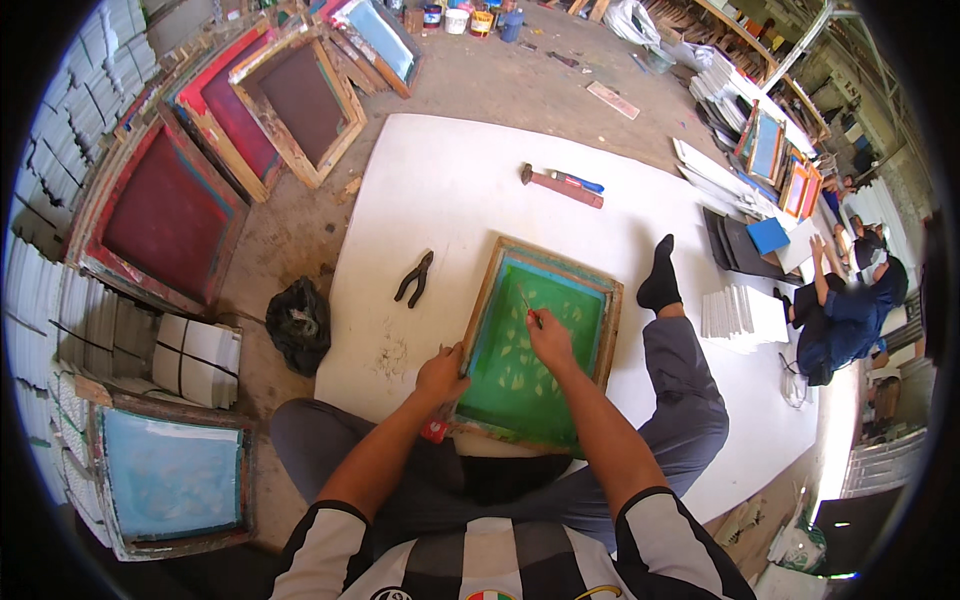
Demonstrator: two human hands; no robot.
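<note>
A wooden silkscreen frame (613, 340) with green mesh (500, 330) and pale patches lies in front of me, its near edge by my crossed leg. My left hand (441, 375) is closed around the frame's left side. Over the mesh, my right hand (550, 340) pinches a thin pointed tool (525, 298) with a red handle; its tip reaches toward the mesh, and I cannot tell whether it touches. Black-handled pliers (414, 280) lie left of the frame. Beyond it rest a hammer (562, 188) and a blue-handled tool (577, 182).
I sit on a large white board (440, 170). A black plastic bag (299, 325) stands at its left edge. Several silkscreen frames (303, 105) lean at the left. At right are stacked white sheets (745, 313) and a person in dark blue (850, 310). Paint pots (457, 20) stand far back.
</note>
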